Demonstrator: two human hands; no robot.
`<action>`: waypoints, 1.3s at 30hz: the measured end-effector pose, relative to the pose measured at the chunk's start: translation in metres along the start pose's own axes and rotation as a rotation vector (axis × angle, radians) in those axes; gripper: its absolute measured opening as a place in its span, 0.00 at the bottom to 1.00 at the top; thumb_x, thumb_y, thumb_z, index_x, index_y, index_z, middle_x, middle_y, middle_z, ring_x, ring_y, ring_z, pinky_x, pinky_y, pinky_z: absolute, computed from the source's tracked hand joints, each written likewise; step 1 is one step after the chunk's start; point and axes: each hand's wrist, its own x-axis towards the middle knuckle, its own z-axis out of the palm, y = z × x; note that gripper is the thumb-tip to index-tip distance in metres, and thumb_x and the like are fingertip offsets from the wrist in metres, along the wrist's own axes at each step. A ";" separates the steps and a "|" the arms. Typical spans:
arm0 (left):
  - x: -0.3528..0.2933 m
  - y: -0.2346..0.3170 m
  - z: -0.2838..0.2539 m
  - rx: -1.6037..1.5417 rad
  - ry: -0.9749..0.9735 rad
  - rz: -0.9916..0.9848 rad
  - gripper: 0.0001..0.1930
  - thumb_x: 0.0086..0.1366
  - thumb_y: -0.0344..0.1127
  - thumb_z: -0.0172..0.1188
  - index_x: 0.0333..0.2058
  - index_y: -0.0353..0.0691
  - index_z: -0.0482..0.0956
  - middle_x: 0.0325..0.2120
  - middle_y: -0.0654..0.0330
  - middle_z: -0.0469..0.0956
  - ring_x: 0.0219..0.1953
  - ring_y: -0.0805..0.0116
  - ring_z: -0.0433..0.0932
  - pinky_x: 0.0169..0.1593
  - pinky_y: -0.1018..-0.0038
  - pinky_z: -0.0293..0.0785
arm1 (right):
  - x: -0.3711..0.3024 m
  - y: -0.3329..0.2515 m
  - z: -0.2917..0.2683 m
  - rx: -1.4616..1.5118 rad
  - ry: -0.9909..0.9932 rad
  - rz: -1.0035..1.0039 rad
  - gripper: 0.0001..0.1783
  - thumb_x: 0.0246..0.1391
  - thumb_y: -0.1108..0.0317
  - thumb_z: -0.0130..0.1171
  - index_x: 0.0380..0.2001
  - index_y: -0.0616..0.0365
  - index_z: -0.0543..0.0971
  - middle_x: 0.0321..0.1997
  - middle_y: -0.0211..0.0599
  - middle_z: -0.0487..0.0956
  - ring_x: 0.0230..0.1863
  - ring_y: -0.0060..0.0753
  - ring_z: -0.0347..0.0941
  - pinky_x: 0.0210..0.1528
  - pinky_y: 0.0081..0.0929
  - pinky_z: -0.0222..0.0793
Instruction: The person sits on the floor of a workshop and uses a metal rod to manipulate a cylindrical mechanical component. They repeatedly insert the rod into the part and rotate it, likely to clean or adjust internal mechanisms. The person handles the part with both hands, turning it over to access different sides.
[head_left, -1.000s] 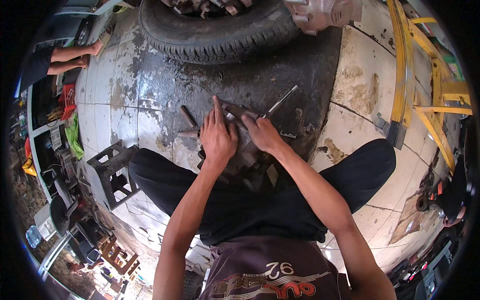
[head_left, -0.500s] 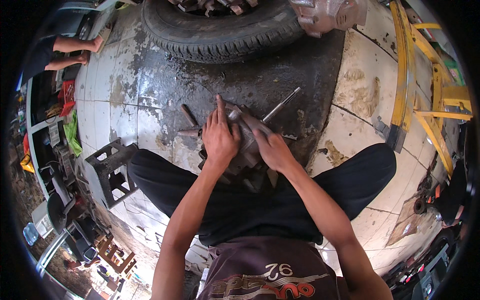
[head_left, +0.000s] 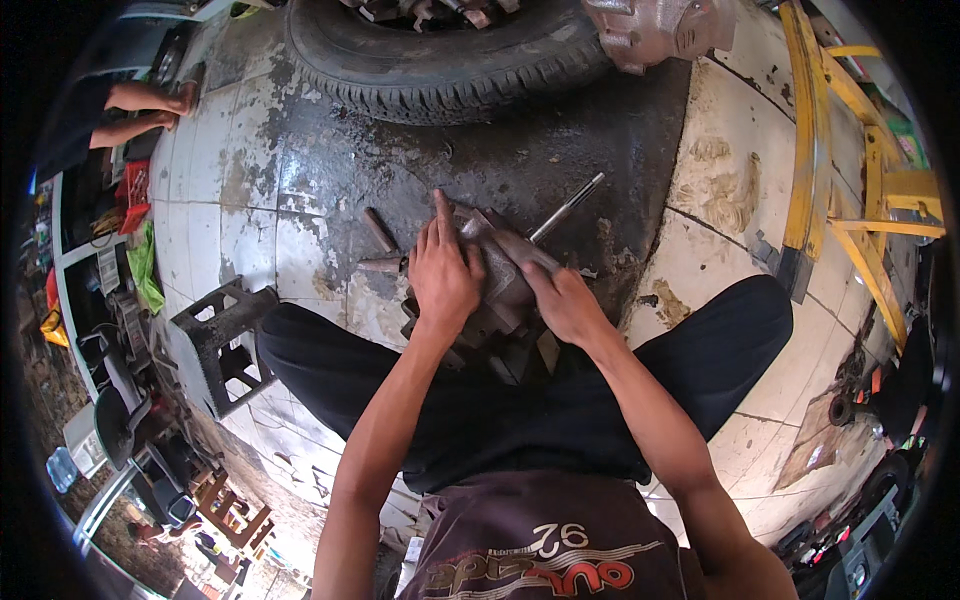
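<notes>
Between my bent legs sits a greasy cast-metal housing (head_left: pixel 508 287), with a bright splined shaft (head_left: pixel 568 209) sticking out toward the far right. My left hand (head_left: pixel 442 272) grips the housing's left side from above, its index finger stretched forward along it. Over the right side, my right hand (head_left: pixel 568 302) is closed on a long, dull brown-grey piece that lies across the top of the housing; its kind cannot be made out. Two short metal rods (head_left: pixel 379 230) point out left of my left hand. My palms and legs hide the housing's lower parts.
A large tyre (head_left: pixel 450 88) lies ahead, with a rusty casting (head_left: pixel 660 35) beside it. Left of my knee stands a black plastic stool (head_left: pixel 222 345). A yellow metal frame (head_left: pixel 805 150) rises at the right. Another person's legs (head_left: pixel 140 112) show at the far left.
My right hand has drawn back slightly toward me and to the right, along with the piece in it. My left hand stays almost in place. The other person's foot has shifted.
</notes>
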 end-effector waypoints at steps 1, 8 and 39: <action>0.001 0.000 -0.001 0.001 0.000 0.014 0.44 0.60 0.33 0.57 0.73 0.29 0.48 0.56 0.42 0.74 0.59 0.43 0.72 0.61 0.53 0.69 | 0.002 0.003 -0.001 -0.031 -0.064 0.066 0.28 0.72 0.50 0.40 0.56 0.63 0.77 0.48 0.67 0.80 0.56 0.67 0.75 0.60 0.50 0.69; 0.001 -0.005 0.000 -0.020 0.006 0.029 0.43 0.60 0.33 0.57 0.72 0.29 0.50 0.55 0.41 0.74 0.59 0.43 0.72 0.61 0.54 0.69 | 0.006 -0.001 0.013 -0.064 -0.072 0.142 0.27 0.71 0.53 0.40 0.54 0.64 0.77 0.46 0.70 0.78 0.53 0.71 0.73 0.58 0.53 0.70; 0.010 0.105 -0.044 0.073 -0.570 0.516 0.26 0.64 0.57 0.63 0.41 0.35 0.82 0.40 0.48 0.81 0.48 0.48 0.80 0.53 0.57 0.76 | 0.009 -0.029 -0.154 -0.779 -0.238 0.223 0.19 0.70 0.55 0.47 0.50 0.57 0.77 0.29 0.55 0.82 0.36 0.62 0.80 0.44 0.54 0.75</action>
